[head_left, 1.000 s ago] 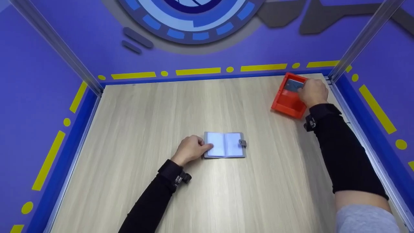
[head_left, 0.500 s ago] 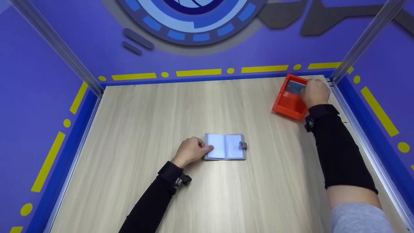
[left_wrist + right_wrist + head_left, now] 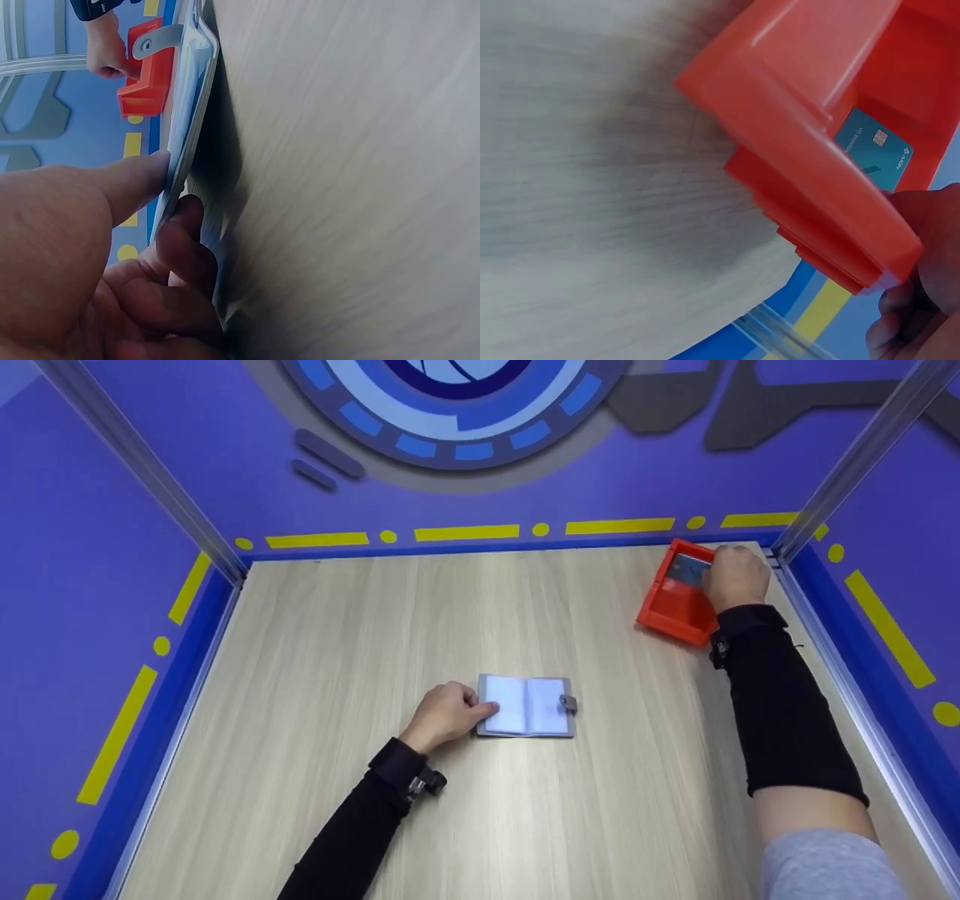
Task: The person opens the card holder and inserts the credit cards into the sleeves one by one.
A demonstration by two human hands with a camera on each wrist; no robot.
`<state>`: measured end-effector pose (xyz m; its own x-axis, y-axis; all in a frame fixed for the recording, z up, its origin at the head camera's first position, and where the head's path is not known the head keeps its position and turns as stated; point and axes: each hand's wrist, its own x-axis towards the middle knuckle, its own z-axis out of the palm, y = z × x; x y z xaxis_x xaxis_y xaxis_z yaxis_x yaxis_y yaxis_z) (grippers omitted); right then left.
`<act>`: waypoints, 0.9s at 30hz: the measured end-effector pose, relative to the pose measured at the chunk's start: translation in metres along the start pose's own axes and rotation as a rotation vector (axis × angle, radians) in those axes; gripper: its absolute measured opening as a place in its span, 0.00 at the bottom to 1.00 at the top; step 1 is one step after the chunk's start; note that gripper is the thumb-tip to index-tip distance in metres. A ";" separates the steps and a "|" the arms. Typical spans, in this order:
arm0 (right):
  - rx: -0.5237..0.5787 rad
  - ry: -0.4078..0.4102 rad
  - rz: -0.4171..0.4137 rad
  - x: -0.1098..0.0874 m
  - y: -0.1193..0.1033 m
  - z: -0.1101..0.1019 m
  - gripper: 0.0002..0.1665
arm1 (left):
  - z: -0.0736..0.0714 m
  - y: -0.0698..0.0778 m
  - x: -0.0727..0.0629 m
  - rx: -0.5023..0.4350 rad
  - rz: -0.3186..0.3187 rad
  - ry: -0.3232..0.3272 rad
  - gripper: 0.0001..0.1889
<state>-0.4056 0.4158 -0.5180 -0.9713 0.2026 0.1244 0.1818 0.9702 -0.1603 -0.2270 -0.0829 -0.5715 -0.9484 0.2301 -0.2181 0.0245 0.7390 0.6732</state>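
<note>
A small grey card holder lies open on the wooden table, its clear sleeves facing up and a snap strap on its right side. My left hand pinches its left edge, thumb on top and fingers beneath, as the left wrist view shows. At the far right stands a red plastic box, open at the top. My right hand grips the box's right side, with fingers curled outside and the thumb by the rim. Inside, a teal card with a chip lies close to the thumb.
Blue-purple panels with yellow markings enclose the table at the back and sides. Metal posts stand in the back corners, and the right forearm runs along the right edge.
The head view has tilted slightly, shifting the scene a little down and right. My right hand's thumb has drawn back somewhat from the card, and the right elbow has swung inward. My left hand keeps its pinch.
</note>
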 end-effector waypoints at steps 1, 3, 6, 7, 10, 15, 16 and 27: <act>-0.002 0.001 0.002 0.000 0.000 0.001 0.21 | 0.001 -0.001 0.000 -0.002 0.005 0.001 0.26; -0.014 -0.002 0.003 0.001 0.001 0.003 0.21 | 0.002 -0.002 0.000 -0.004 0.010 0.005 0.26; -0.039 -0.005 0.007 0.002 0.001 0.004 0.22 | 0.002 -0.002 0.000 -0.008 0.007 0.007 0.26; -0.048 -0.003 0.008 0.002 0.001 0.003 0.21 | 0.002 -0.002 0.001 -0.010 0.006 0.007 0.26; -0.065 -0.001 0.016 0.003 0.002 0.003 0.21 | 0.001 -0.002 0.001 -0.011 -0.002 0.005 0.26; -0.060 -0.008 0.025 0.005 0.004 0.004 0.23 | 0.001 -0.002 0.001 -0.006 0.008 0.011 0.26; -0.058 -0.005 0.022 0.005 0.005 0.005 0.23 | 0.001 -0.002 0.001 -0.006 0.009 0.011 0.26; -0.009 0.004 0.031 0.011 0.005 0.003 0.26 | 0.000 -0.001 0.000 0.003 0.011 0.013 0.25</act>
<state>-0.4155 0.4225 -0.5208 -0.9646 0.2332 0.1229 0.2133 0.9645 -0.1557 -0.2272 -0.0832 -0.5726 -0.9521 0.2302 -0.2011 0.0362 0.7382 0.6736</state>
